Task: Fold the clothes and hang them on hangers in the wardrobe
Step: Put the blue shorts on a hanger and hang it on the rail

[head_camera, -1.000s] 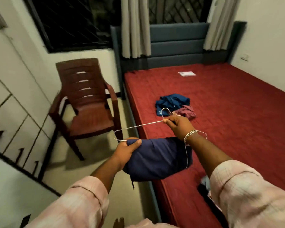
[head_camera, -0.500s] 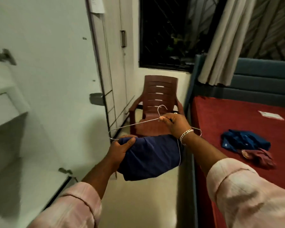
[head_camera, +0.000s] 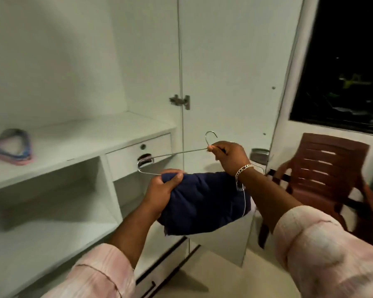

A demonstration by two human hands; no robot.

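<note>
A folded navy garment hangs over the lower bar of a thin metal wire hanger. My right hand pinches the hanger just below its hook, and a silver bracelet sits on that wrist. My left hand grips the garment's left end together with the hanger's lower bar. Both are held in front of the open white wardrobe, level with its drawer. The hanger's right end is hidden behind my right wrist.
A bundle of coloured plastic hangers lies on the wardrobe's shelf at the left. The open wardrobe door stands straight ahead. A brown plastic chair stands at the right under a dark window.
My view has swung left from the bed to the open wardrobe. Both hands keep the same hold on the hanger and the navy garment.
</note>
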